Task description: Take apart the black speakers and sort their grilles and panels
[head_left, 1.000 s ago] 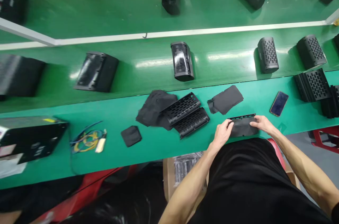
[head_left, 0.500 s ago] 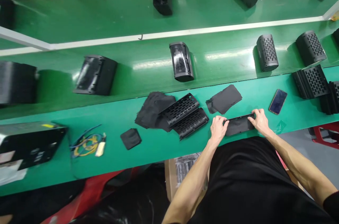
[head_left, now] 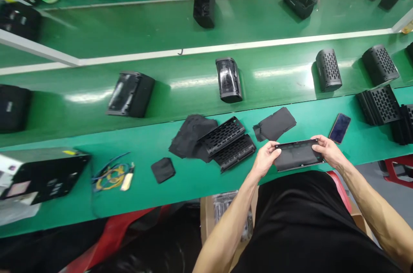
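Observation:
Both hands hold a black speaker grille panel (head_left: 298, 156) by its two short ends, its hollow inner side facing up with dark mesh cloth across it. My left hand (head_left: 266, 157) pinches the left end, thumb over the rim. At the opposite end, my right hand (head_left: 327, 151) grips with the thumb pressed on the inside. Just left of my hands lie slotted black grille panels (head_left: 235, 152), partly over a pile of black cloth sheets (head_left: 190, 137). A smaller stack of dark cloth pieces (head_left: 275, 123) rests behind the held panel.
A phone (head_left: 340, 128) and stacked grilles (head_left: 380, 103) lie to the right. Leftward are a square black cloth (head_left: 163, 170), coiled cables (head_left: 114, 177) and a black device (head_left: 48, 176). Several speaker housings, including one (head_left: 229, 80), stand on the green conveyor belt (head_left: 190, 88).
The panel has been raised and tilted, showing more of its inner side. Both hands have moved slightly right with it, still at its ends. The camera view has shifted a little.

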A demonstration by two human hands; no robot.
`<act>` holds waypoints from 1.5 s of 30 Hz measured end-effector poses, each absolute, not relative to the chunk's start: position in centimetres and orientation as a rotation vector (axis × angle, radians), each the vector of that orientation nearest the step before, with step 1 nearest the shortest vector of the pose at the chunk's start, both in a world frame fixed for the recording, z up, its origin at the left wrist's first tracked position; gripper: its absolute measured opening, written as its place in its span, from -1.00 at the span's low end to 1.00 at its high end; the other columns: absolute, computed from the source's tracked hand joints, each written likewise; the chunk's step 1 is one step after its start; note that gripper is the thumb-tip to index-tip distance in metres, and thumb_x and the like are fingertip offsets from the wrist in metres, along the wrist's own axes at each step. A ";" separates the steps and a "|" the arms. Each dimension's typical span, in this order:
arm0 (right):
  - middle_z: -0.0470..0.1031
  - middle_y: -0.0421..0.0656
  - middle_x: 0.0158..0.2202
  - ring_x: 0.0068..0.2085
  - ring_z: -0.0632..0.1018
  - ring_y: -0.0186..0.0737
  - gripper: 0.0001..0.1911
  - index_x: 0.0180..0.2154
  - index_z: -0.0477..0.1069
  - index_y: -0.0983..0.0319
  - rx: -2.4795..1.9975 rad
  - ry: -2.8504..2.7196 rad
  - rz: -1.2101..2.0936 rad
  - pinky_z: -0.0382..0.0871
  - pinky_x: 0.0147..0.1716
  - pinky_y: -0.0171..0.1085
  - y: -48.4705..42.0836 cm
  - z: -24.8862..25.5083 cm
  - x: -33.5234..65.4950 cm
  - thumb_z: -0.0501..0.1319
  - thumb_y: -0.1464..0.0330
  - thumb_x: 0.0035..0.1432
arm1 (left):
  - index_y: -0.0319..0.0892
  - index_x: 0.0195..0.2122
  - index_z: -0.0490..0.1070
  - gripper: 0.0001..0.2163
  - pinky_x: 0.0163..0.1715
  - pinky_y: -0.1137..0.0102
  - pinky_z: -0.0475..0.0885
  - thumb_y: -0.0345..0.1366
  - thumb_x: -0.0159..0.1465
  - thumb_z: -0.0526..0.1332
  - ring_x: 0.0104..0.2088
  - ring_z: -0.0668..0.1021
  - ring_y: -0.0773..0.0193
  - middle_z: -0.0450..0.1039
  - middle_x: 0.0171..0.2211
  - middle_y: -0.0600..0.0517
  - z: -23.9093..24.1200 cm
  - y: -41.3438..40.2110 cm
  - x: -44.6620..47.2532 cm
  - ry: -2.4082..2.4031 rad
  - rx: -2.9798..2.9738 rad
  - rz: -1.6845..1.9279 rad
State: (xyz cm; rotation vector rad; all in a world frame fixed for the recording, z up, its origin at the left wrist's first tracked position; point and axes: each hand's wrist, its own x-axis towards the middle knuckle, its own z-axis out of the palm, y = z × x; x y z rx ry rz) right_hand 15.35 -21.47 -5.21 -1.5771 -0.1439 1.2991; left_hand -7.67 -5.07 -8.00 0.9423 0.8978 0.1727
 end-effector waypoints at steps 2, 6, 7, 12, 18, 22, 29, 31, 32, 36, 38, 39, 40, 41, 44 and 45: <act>0.62 -0.22 -0.23 -0.32 0.57 -0.22 -0.47 -0.06 0.49 0.13 -1.539 -0.151 1.296 0.44 -0.28 -0.27 -21.6 -4.2 15.2 0.50 0.30 -0.13 | -0.15 -0.18 0.47 -0.48 -0.53 0.52 0.27 0.13 0.05 0.52 -0.50 0.39 0.41 0.40 -0.44 0.15 -7.5 -5.0 -7.5 0.922 0.975 0.199; 0.64 -0.19 -0.16 -0.27 0.59 -0.19 -0.45 -0.02 0.49 0.12 -1.486 -0.125 1.298 0.48 -0.24 -0.25 -21.8 -2.8 14.6 0.52 0.29 -0.11 | -0.17 -0.27 0.49 -0.51 -0.46 0.49 0.31 0.12 0.04 0.54 -0.47 0.41 0.39 0.42 -0.44 0.13 -6.9 -5.1 -7.3 0.947 1.017 0.253; 0.64 -0.17 -0.17 -0.28 0.59 -0.18 -0.46 -0.04 0.49 0.12 -1.492 -0.106 1.288 0.49 -0.24 -0.23 -21.8 -2.7 14.5 0.52 0.25 -0.09 | -0.16 -0.27 0.50 -0.51 -0.42 0.47 0.34 0.12 0.04 0.54 -0.45 0.43 0.37 0.44 -0.42 0.12 -6.7 -5.1 -7.3 0.941 1.016 0.262; 0.64 -0.16 -0.22 -0.32 0.58 -0.16 -0.50 -0.08 0.49 0.14 -1.544 -0.102 1.250 0.45 -0.28 -0.24 -21.9 -2.5 14.3 0.51 0.20 -0.08 | -0.16 -0.15 0.53 -0.51 -0.48 0.49 0.29 0.11 0.09 0.51 -0.48 0.40 0.38 0.40 -0.43 0.13 -5.8 -5.0 -7.6 0.902 0.975 0.221; 0.64 -0.16 -0.23 -0.34 0.55 -0.20 -0.53 -0.08 0.51 0.15 -1.533 -0.112 1.259 0.41 -0.33 -0.27 -21.9 -2.0 14.4 0.48 0.20 -0.05 | -0.17 -0.19 0.53 -0.53 -0.40 0.46 0.36 0.10 0.09 0.51 -0.40 0.45 0.33 0.46 -0.37 0.08 -5.5 -5.2 -7.5 0.891 0.986 0.261; 0.62 -0.19 -0.29 -0.37 0.54 -0.22 -0.53 -0.10 0.52 0.16 -1.543 -0.090 1.221 0.41 -0.34 -0.28 -21.9 -2.0 14.5 0.49 0.13 -0.02 | -0.18 -0.21 0.53 -0.51 -0.34 0.46 0.40 0.09 0.05 0.55 -0.38 0.46 0.33 0.47 -0.37 0.09 -5.4 -5.4 -7.3 0.888 0.958 0.285; 0.61 -0.23 -0.32 -0.39 0.53 -0.24 -0.54 -0.07 0.55 0.15 -1.541 -0.123 1.214 0.40 -0.35 -0.30 -22.1 -2.4 14.7 0.49 0.06 0.08 | -0.21 -0.15 0.55 -0.46 -0.40 0.46 0.44 0.10 0.05 0.56 -0.39 0.51 0.31 0.51 -0.35 0.06 -4.9 -5.6 -7.7 0.893 0.857 0.274; 0.61 -0.24 -0.33 -0.38 0.54 -0.25 -0.55 -0.07 0.56 0.15 -1.539 -0.131 1.214 0.39 -0.35 -0.30 -22.2 -2.5 14.7 0.50 0.07 0.08 | -0.21 -0.15 0.56 -0.46 -0.42 0.46 0.44 0.08 0.03 0.57 -0.41 0.51 0.32 0.51 -0.35 0.07 -4.8 -5.7 -7.9 0.899 0.827 0.270; 0.61 -0.24 -0.33 -0.38 0.54 -0.25 -0.55 -0.07 0.56 0.14 -1.541 -0.136 1.214 0.40 -0.34 -0.30 -22.2 -2.5 14.7 0.51 0.08 0.08 | -0.21 -0.15 0.56 -0.47 -0.41 0.46 0.44 0.07 0.04 0.58 -0.41 0.52 0.32 0.51 -0.35 0.07 -4.8 -5.7 -8.0 0.899 0.816 0.271; 0.62 -0.23 -0.30 -0.35 0.55 -0.25 -0.56 -0.07 0.57 0.14 -1.558 -0.155 1.196 0.41 -0.31 -0.31 -22.3 -2.6 14.7 0.51 0.09 0.08 | -0.20 -0.12 0.55 -0.51 -0.37 0.45 0.48 -0.01 0.07 0.58 -0.36 0.57 0.30 0.57 -0.30 0.04 -4.7 -5.9 -8.1 0.851 0.771 0.285; 0.62 -0.23 -0.30 -0.35 0.55 -0.24 -0.57 -0.06 0.57 0.14 -1.566 -0.164 1.192 0.41 -0.31 -0.30 -22.3 -2.6 14.7 0.50 0.09 0.09 | -0.20 -0.09 0.55 -0.52 -0.29 0.42 0.51 -0.05 0.08 0.59 -0.31 0.60 0.28 0.60 -0.24 0.01 -4.8 -5.9 -8.2 0.806 0.749 0.294; 0.62 -0.23 -0.30 -0.35 0.54 -0.24 -0.57 -0.06 0.57 0.14 -1.571 -0.168 1.191 0.40 -0.32 -0.30 -22.2 -2.6 14.7 0.50 0.08 0.09 | -0.20 -0.07 0.55 -0.52 -0.25 0.41 0.53 -0.07 0.08 0.60 -0.28 0.61 0.27 0.61 -0.21 -0.01 -4.9 -5.9 -8.3 0.788 0.743 0.299; 0.62 -0.23 -0.30 -0.36 0.54 -0.23 -0.56 -0.07 0.57 0.14 -1.576 -0.170 1.190 0.40 -0.33 -0.30 -22.2 -2.6 14.7 0.49 0.08 0.09 | -0.20 -0.06 0.55 -0.52 -0.20 0.39 0.53 -0.09 0.10 0.59 -0.25 0.62 0.26 0.61 -0.19 -0.02 -4.9 -6.0 -8.4 0.773 0.743 0.304; 0.61 -0.23 -0.31 -0.36 0.54 -0.23 -0.56 -0.07 0.57 0.14 -1.580 -0.171 1.187 0.39 -0.33 -0.30 -22.2 -2.5 14.7 0.49 0.08 0.09 | -0.21 -0.05 0.55 -0.53 -0.16 0.37 0.54 -0.10 0.11 0.59 -0.23 0.63 0.24 0.62 -0.17 -0.03 -5.0 -6.0 -8.5 0.762 0.747 0.308; 0.60 -0.23 -0.32 -0.35 0.53 -0.23 -0.56 -0.07 0.58 0.14 -1.593 -0.166 1.161 0.39 -0.32 -0.29 -22.2 -2.4 14.7 0.50 0.08 0.07 | -0.21 -0.02 0.55 -0.55 -0.08 0.34 0.53 -0.11 0.15 0.57 -0.17 0.63 0.22 0.62 -0.14 -0.06 -5.2 -6.0 -8.7 0.737 0.764 0.319; 0.59 -0.23 -0.32 -0.35 0.53 -0.23 -0.55 -0.07 0.58 0.14 -1.596 -0.162 1.150 0.39 -0.32 -0.29 -22.1 -2.4 14.7 0.51 0.08 0.07 | -0.21 -0.02 0.56 -0.55 -0.07 0.33 0.53 -0.11 0.16 0.57 -0.17 0.63 0.22 0.62 -0.13 -0.06 -5.2 -6.0 -8.7 0.732 0.766 0.322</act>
